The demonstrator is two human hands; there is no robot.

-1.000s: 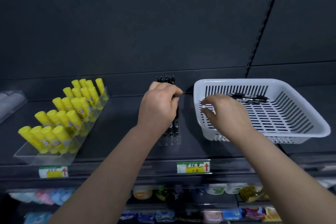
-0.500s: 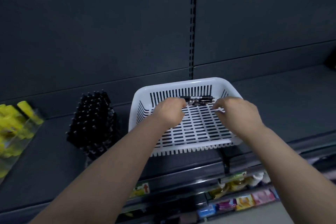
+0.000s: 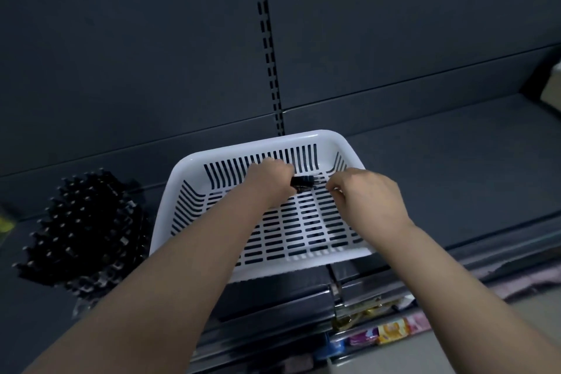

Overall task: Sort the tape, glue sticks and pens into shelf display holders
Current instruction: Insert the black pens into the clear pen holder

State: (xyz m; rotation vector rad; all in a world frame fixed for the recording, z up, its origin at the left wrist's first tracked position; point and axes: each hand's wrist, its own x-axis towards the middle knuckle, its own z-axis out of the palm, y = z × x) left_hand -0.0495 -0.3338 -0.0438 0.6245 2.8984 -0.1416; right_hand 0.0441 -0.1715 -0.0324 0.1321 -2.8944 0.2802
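Dark grey metal shop shelf (image 3: 440,179), white slotted plastic basket (image 3: 194,170) resting near its front edge, dense cluster of upright black pens (image 3: 82,231) standing on the shelf just left of the basket

left hand (image 3: 268,182) – bare | right hand (image 3: 368,200) – bare | forearms – sleeveless

The left hand (image 3: 270,182) hides most of the pens (image 3: 305,184).

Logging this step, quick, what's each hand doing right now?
Left hand: closed on the black pens in the white basket.
Right hand: fingers curled at the pens' other end; grip cannot be told.
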